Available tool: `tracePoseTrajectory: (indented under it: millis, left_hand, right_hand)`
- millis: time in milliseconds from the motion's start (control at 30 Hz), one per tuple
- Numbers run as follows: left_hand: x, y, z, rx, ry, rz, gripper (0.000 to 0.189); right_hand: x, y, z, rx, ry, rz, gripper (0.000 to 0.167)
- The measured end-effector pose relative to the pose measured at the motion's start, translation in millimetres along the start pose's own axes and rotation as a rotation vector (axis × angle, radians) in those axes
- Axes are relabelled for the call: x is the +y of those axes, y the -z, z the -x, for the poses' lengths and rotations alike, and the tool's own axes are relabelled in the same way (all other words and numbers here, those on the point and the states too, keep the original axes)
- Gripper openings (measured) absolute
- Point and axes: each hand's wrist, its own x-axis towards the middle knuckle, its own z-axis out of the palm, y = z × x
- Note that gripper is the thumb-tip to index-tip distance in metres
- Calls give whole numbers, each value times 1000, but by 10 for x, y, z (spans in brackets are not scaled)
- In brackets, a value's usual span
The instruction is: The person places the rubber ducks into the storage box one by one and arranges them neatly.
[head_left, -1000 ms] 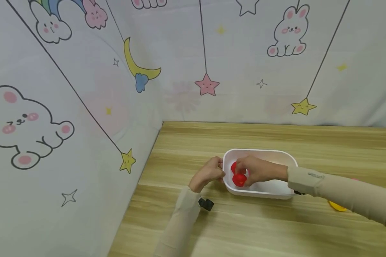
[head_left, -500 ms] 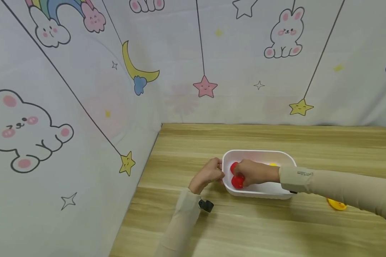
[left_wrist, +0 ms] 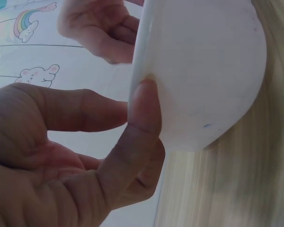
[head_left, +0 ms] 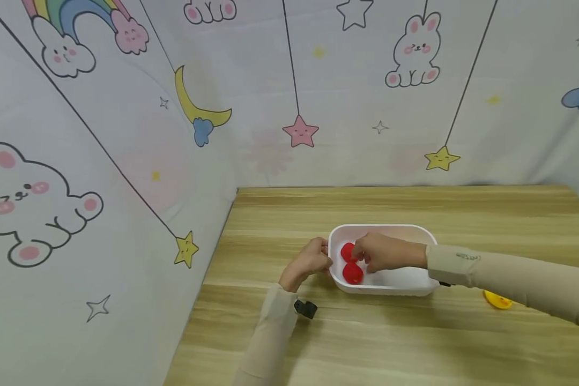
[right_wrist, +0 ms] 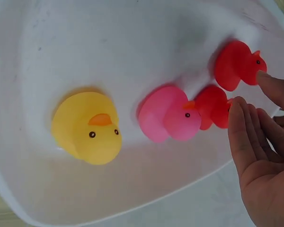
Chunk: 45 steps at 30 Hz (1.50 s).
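Note:
A white plastic basin (head_left: 410, 280) stands on the table. My left hand (head_left: 311, 261) pinches its left rim between thumb and fingers, close up in the left wrist view. Inside, at the left end, sit two red rubber ducks, the front one (head_left: 353, 273) and the back one (head_left: 348, 252). My right hand (head_left: 387, 252) hovers over the basin just right of them, holding nothing, its thumb and fingertips apart and close to both ducks. A pink duck (right_wrist: 165, 113) and a larger yellow duck (right_wrist: 85, 125) show in the right wrist view; my right hand and arm hide them from the head view.
On the table right of the basin lies a yellow toy (head_left: 498, 299), partly covered by the right sleeve (head_left: 526, 279). A small black device (head_left: 306, 309) sits at the left wrist. Printed white cloth (head_left: 347, 96) borders the table (head_left: 366, 343) at the back and left.
My right hand pressed a red duck down at the basin's left end, then let go and drew back slightly to the right. The left hand keeps hold of the rim.

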Motion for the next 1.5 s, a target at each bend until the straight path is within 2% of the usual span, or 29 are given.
tracePoseTrajectory:
  millis: [167, 333, 467, 600, 800, 900, 1067, 1167, 1300, 1400, 1500]
  left_hand:
    - [-4, -1, -13, 14, 3, 7, 45]
    - [-1, -18, -25, 4, -4, 4, 45]
    - [-19, -23, -9, 7, 12, 15, 48]
    - [-27, -14, 15, 11, 23, 0, 48]
    - [-36, -31, 9, -9, 1, 15, 47]
    - [-38, -38, 10, -3, 0, 26, 47]
    - [-57, -46, 6, -4, 1, 34, 48]
    - [-71, -54, -1, -11, -2, 38, 48]
    - [-70, -54, -5, -7, -14, 41, 48]
    - [-55, -49, -14, -10, -21, 37, 48]
    - [-62, -55, -14, -5, -15, 32, 49]
  right_hand:
    - [-17, 198, 280, 52, -88, -52, 26]
    - [51, 280, 694, 123, -183, -97, 33]
    - [157, 234, 1025, 242, -242, -106, 36]
    - [260, 143, 1318, 369, -286, -106, 46]
    - [299, 78, 1720, 484, -392, -179, 56]
    - [321, 45, 1890, 504, -426, -240, 60]
    - [407, -30, 2204, 524, -489, -264, 67]
    - [458, -64, 2416, 533, -512, -225, 75]
    - [491, -109, 2649, 524, -500, -95, 86]
    - [509, -172, 2773, 524, -491, -28, 91]
    - [534, -248, 2854, 526, -490, -19, 92]
